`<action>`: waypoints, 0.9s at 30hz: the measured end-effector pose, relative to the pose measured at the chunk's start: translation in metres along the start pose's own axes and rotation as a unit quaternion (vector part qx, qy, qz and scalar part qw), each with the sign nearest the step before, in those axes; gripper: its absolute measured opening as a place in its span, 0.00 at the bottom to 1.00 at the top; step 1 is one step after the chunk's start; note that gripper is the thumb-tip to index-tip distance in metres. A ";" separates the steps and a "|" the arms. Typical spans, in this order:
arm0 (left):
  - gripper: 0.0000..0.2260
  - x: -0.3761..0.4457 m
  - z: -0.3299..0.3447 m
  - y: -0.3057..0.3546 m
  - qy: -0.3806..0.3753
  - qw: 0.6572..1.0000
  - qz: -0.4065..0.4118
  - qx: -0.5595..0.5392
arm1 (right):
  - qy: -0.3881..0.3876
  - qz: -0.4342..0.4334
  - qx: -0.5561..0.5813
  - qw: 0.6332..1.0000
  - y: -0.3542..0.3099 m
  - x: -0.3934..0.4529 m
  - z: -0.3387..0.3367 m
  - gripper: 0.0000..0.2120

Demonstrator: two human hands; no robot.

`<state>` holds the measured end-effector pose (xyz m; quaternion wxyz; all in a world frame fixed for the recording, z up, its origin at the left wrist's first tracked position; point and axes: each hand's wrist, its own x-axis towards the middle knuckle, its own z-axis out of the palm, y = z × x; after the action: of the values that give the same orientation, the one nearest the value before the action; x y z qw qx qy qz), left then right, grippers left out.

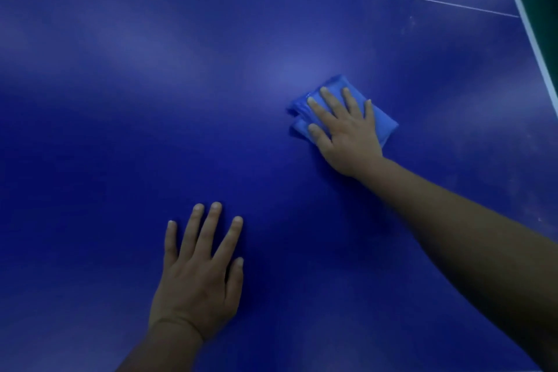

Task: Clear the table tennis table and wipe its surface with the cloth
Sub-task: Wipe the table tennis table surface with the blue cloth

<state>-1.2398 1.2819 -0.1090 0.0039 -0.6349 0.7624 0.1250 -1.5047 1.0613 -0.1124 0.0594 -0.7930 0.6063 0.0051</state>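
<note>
Folded blue cloth [344, 112] lay on the blue table [151, 69] under the right hand [347, 133], fingers straight and pressing; the left hand [199, 275] rested flat, fingers spread, at seven o'clock from the cloth, well apart

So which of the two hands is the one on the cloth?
The right hand, farther out on the blue table tennis table: its straight fingers press a folded blue cloth. The left hand lies flat on bare table.
</note>
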 end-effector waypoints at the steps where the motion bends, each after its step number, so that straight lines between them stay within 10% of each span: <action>1: 0.27 -0.001 -0.001 0.001 -0.002 1.000 0.000 0.000 | -0.004 0.009 0.004 1.000 0.012 0.004 -0.005 0.30; 7: 0.25 0.005 -0.009 -0.002 0.040 0.995 -0.012 -0.096 | 0.018 0.281 0.050 0.958 0.097 0.035 -0.023 0.27; 15: 0.25 0.150 -0.037 0.021 0.143 0.981 -0.078 -0.107 | 0.013 -0.057 0.018 0.998 0.034 0.028 0.000 0.28; 21: 0.27 0.236 -0.044 0.028 0.107 0.969 -0.197 -0.100 | -0.004 0.210 0.009 0.978 0.154 0.040 -0.024 0.29; 27: 0.31 0.240 -0.037 0.026 0.105 0.970 -0.198 -0.097 | 0.066 0.039 0.004 0.997 0.080 0.038 -0.005 0.28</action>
<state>-1.3056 1.0466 -0.1081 -0.1131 -0.7799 0.6022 0.1279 -1.5720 1.0036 -0.1173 0.0219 -0.7672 0.6393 -0.0471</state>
